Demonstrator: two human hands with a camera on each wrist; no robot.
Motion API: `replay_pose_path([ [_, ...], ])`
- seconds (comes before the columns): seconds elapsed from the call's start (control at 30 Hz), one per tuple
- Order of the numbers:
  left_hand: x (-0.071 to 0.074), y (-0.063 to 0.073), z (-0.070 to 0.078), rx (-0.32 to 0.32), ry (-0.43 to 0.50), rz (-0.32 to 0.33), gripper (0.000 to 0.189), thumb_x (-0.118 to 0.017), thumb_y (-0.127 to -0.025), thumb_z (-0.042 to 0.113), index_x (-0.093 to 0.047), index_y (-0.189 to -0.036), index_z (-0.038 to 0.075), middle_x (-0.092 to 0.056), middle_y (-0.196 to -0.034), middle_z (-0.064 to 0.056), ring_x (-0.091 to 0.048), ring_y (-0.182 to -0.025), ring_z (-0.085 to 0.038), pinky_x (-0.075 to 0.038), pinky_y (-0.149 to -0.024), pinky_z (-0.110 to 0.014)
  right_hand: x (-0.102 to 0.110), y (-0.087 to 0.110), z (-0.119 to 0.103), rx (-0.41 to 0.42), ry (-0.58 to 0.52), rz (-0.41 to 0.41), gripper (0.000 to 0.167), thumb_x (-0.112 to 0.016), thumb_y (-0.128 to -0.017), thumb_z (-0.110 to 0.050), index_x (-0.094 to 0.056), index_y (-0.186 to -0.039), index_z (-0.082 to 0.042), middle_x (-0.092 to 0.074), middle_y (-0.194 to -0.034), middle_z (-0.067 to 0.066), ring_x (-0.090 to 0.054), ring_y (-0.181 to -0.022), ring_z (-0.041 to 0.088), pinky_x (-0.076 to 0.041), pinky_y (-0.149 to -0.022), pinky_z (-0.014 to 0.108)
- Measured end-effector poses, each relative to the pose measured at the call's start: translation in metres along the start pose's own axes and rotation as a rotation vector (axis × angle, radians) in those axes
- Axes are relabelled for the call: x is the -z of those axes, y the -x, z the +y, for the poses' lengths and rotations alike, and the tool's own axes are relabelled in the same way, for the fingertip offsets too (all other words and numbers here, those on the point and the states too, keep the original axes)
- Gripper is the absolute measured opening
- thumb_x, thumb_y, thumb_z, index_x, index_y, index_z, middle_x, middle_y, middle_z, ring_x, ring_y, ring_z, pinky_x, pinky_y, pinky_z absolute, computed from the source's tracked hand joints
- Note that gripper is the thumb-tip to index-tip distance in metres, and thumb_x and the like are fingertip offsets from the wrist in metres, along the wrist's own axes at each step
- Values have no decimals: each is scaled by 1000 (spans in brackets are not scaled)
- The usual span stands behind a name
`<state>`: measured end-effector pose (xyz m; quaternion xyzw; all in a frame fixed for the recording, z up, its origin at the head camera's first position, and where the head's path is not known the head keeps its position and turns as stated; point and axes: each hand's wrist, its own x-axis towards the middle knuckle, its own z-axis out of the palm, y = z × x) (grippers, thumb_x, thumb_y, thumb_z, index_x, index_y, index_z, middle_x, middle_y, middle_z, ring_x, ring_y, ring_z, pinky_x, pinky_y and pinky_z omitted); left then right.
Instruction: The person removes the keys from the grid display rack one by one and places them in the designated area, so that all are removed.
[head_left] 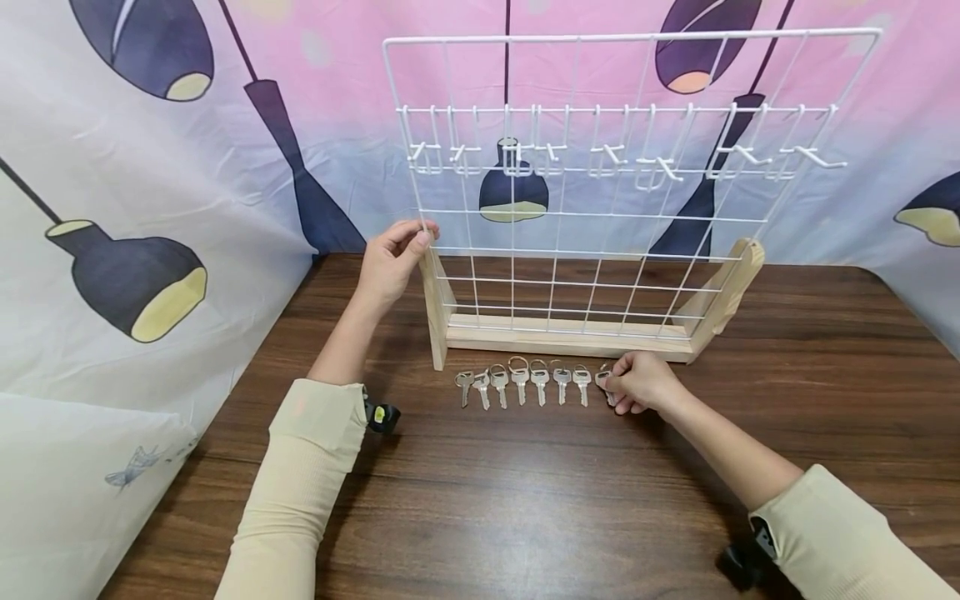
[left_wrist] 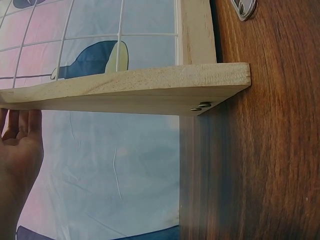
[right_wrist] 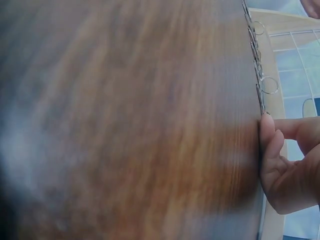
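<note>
A white wire grid rack [head_left: 573, 251] in a wooden stand stands upright on the table. With thumb and fingers, my left hand [head_left: 393, 258] holds the top of its left wooden side panel [head_left: 435, 304]; the left wrist view shows the fingertips at the panel [left_wrist: 150, 82]. In front of the base lies a row of silver keys [head_left: 539, 377], several with rings. My right hand [head_left: 643, 383] pinches the key [head_left: 602, 379] at the row's right end, down at the tabletop. The fingers partly cover that key, and in the right wrist view the right hand [right_wrist: 295, 165] hides it.
Several white hooks [head_left: 606, 153] hang along an upper wire of the rack. The dark wood table [head_left: 480, 492] extends in front and to both sides. Behind it hangs a pink and blue cloth [head_left: 330, 50] printed with lamps.
</note>
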<state>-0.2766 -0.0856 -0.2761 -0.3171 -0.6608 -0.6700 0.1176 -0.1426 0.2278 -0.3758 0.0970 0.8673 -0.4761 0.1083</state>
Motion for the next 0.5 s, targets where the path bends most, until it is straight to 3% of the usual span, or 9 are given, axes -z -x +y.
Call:
replay_pose_path([
  [0.5,4,1,-3,-15,3,12,20,-49,-88,-14,-53,-105,-23,-61,-90,1,-57,-84,-7,-43,-72,-17,-4,-1,-7,-15,57,22,23,-66,-82,-10,-49,-86,5,-58,-53,6,-58,-44,12,-50,-44,27],
])
